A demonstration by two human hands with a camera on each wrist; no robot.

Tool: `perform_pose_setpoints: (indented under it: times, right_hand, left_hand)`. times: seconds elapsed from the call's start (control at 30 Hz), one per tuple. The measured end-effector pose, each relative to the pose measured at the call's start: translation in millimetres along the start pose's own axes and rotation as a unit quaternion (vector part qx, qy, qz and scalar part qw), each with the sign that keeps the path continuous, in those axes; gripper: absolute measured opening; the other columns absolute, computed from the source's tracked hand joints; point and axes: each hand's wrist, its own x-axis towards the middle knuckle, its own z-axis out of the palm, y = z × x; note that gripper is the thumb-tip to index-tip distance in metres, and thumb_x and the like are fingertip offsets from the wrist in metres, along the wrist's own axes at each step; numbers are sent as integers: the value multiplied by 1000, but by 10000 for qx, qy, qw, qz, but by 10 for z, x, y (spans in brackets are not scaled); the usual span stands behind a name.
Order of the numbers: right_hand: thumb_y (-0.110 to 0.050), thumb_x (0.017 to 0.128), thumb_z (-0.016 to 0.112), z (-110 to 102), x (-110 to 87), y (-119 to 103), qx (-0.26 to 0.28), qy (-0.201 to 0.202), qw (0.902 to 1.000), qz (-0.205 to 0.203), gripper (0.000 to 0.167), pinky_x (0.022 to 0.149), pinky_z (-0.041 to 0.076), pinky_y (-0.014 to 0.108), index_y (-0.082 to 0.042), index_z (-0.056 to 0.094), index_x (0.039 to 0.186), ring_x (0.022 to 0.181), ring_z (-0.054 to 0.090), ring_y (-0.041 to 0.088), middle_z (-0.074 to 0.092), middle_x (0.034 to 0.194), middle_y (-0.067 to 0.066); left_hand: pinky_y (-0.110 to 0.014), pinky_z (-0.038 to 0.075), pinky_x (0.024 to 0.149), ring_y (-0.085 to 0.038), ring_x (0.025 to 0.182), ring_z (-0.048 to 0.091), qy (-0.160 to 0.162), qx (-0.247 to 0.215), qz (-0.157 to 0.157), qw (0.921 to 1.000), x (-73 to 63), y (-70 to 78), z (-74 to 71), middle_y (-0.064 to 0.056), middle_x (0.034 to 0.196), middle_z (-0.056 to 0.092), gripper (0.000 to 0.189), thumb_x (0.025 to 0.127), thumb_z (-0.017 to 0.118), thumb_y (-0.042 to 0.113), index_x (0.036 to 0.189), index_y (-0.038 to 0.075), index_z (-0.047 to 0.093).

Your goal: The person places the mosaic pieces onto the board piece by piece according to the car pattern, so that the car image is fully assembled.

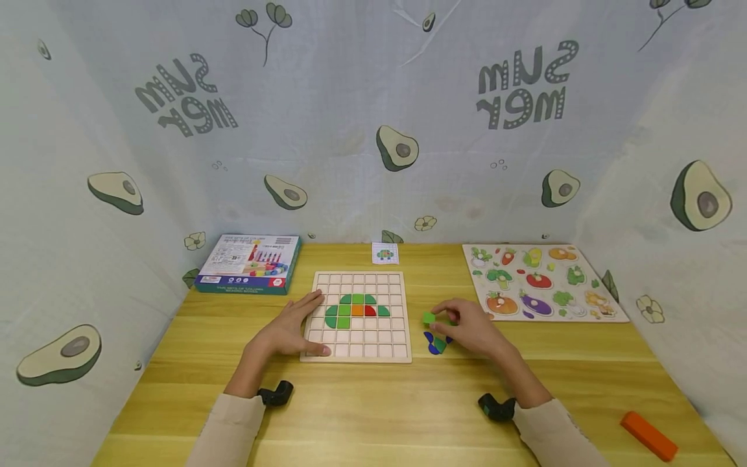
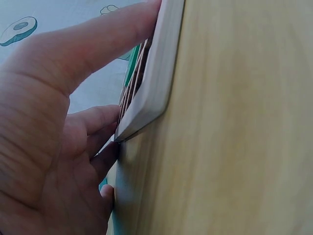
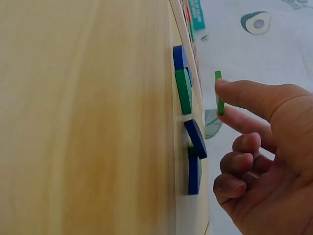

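Note:
My left hand (image 1: 290, 329) rests with spread fingers on the left edge of a wooden grid board (image 1: 382, 351), thumb at its near corner. In the left wrist view the thumb lies over the board's rim (image 2: 164, 73). On the board, green pieces (image 1: 344, 311), an orange square (image 1: 357, 311) and a red piece (image 1: 370, 311) fill several cells. Right of the board, my right hand (image 1: 469, 325) pinches a light green square tile (image 3: 219, 93) between thumb and forefinger, raised above the table. Below it lie blue pieces (image 3: 195, 139) and a dark green piece (image 3: 183, 91).
A small pattern card (image 1: 385, 253) stands behind the board. At the back left lies a boxed toy set (image 1: 249, 264); at the back right, a vegetable puzzle board (image 1: 545, 283). An orange-red block (image 1: 649, 436) sits near the right front. Patterned cloth (image 1: 350, 97) encloses the table.

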Motion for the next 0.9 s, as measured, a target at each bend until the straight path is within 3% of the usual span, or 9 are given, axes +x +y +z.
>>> perform_pose_setpoints:
  times: [0.27,0.9]
  right_hand:
    - [-25,91,80,92,79,-111,-54,138,9998,-144,25,62,35,26,-10,77,112,65,41,14,46,72,-1]
    - [-20,90,81,442,291,-476,247,-54,9991,-351,23,58,32,23,-10,78,110,59,36,11,42,65,-2]
  left_hand:
    - [-58,4,130,-34,160,18,-14,17,-57,10000,-8,-9,1,-6,174,19,123,70,85,62,165,15,24]
    - [-58,6,130,-33,160,20,2,2,-17,10000,-12,36,-26,-7,173,20,122,70,86,60,165,12,26]
